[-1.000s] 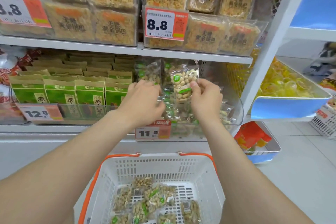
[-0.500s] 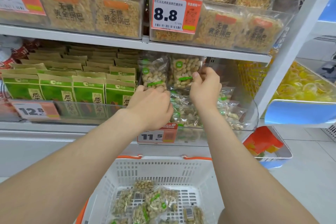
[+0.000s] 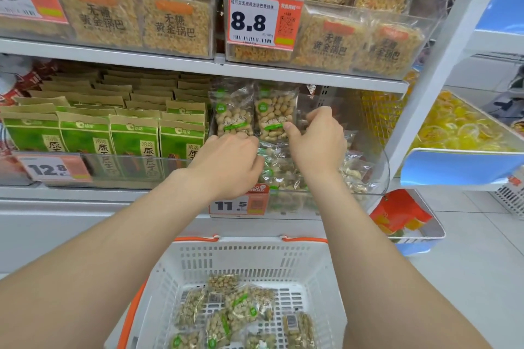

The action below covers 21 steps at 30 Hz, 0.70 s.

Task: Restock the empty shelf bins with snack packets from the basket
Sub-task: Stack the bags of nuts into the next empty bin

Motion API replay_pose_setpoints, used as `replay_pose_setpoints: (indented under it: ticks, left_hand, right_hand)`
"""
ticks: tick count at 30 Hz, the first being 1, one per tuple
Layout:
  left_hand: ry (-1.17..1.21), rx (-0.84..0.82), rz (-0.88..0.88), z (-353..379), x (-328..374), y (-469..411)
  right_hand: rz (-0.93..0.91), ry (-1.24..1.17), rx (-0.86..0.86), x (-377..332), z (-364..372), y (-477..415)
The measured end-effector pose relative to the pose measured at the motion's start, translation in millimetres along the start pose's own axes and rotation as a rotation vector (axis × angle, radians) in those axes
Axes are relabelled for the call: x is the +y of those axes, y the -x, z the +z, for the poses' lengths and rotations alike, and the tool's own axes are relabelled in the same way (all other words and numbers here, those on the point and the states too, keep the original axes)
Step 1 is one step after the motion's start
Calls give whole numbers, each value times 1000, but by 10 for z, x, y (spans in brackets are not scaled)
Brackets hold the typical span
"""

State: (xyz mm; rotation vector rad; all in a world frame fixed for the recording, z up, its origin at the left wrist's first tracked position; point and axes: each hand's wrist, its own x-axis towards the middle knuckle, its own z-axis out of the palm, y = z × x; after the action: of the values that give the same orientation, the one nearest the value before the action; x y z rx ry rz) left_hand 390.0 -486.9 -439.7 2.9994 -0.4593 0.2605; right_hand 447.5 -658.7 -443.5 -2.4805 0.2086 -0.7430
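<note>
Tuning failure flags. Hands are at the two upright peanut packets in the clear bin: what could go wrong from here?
1. The right upright packet seems propped only by the right hand pinching its edge; released, it could flop onto the loose packets below.
2. The left hand hides the base of the left upright packet; a nudge might topple it.

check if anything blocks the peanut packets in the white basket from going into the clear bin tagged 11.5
Nothing fixed does. The clear plastic bin is open-topped, above the white plastic basket. The left hand and right hand reach into the bin, forearms crossing over the clear peanut packets; the bin's front wall must be cleared.
</note>
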Motion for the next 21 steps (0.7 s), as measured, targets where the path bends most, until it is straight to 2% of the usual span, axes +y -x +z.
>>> replay_pose_setpoints:
  ticks: [3, 7, 9, 11, 13, 17, 19, 21]
  left_hand:
    - [41, 46, 11, -69, 39, 113]
    - [144, 105, -14, -301, 81, 358]
    - [166, 82, -64, -393, 74, 526]
    - [156, -59, -140, -424, 25, 695]
    - [82, -288, -171, -368, -24, 851]
    - [-44, -724, -19, -37, -104, 1002]
    - [-104, -807, 10, 125, -149, 1010]
    - [-133, -820, 34, 223, -184, 1002]
  right_hand:
    - [-193, -81, -21, -14, -145, 219]
    - [-368, -216, -258, -42, -470, 608]
    - [-438, -257, -420, -68, -658, 802]
    - [-528, -217, -655, -86, -739, 996]
    - [-590, -96, -874, -57, -627, 1198]
    - [-598, 146, -1150, 80, -37, 1552]
    - [-615, 234, -1213, 109, 303, 1656]
    - [-638, 314, -1263, 82, 613, 1753]
